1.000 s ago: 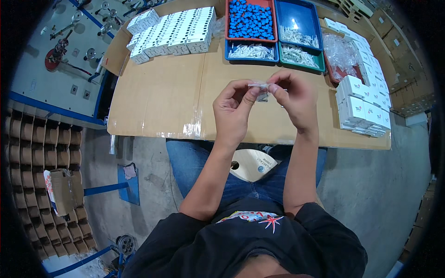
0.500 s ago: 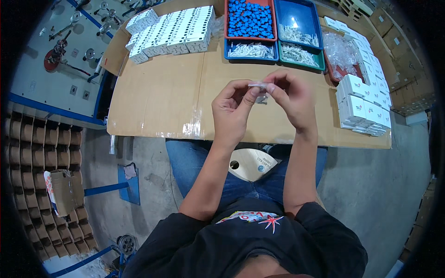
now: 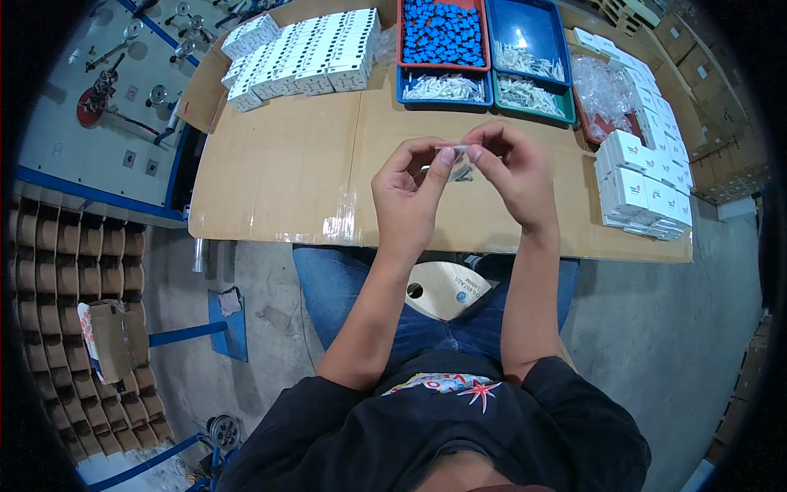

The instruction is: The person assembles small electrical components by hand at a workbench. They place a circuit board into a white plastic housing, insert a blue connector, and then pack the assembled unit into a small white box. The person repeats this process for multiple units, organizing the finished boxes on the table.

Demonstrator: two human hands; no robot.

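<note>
A small clear plastic bag (image 3: 461,164) hangs between my two hands above the cardboard-covered table. Small dark metal pieces, apparently screws, show in its lower part. Thumb and fingers of my left hand (image 3: 414,187) pinch the top edge on one side. On the other side my right hand (image 3: 518,176) pinches the same edge, thumb and forefinger close to the left thumb. The fingers hide part of the bag's top.
Beyond my hands stand a red tray of blue pieces (image 3: 443,34), a blue tray (image 3: 444,88) and a green tray (image 3: 533,100) of pale plugs. White boxes (image 3: 324,61) are stacked far left, more white boxes (image 3: 643,184) at right. Clear bags (image 3: 602,90) fill another tray.
The bag now hangs more open to view below my fingers, with the metal pieces showing more clearly. My hands have barely shifted, the left slightly to the left.
</note>
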